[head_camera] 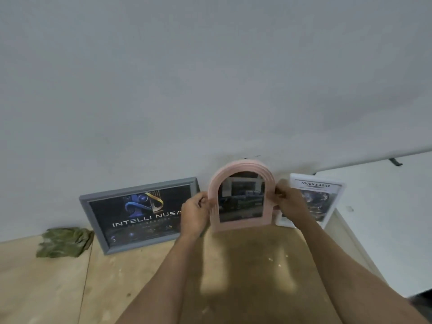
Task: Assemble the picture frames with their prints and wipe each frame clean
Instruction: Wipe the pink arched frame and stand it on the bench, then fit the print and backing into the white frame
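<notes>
Both grips, left hand (195, 215) and right hand (291, 202), pinch the pink frame (240, 197) upright at the bench's (58, 277) back edge, probably to stand it against the wall (210, 78).

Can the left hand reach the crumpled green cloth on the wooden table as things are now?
Probably not at once: the left hand grips the pink arched frame together with the right hand. The crumpled green cloth lies unobstructed on the wooden table.

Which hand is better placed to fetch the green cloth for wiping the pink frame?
Left, probably. The green cloth lies on the table's far left, beyond the grey frame, on the left hand's side. The right hand could keep its grip on the pink arched frame.
</notes>
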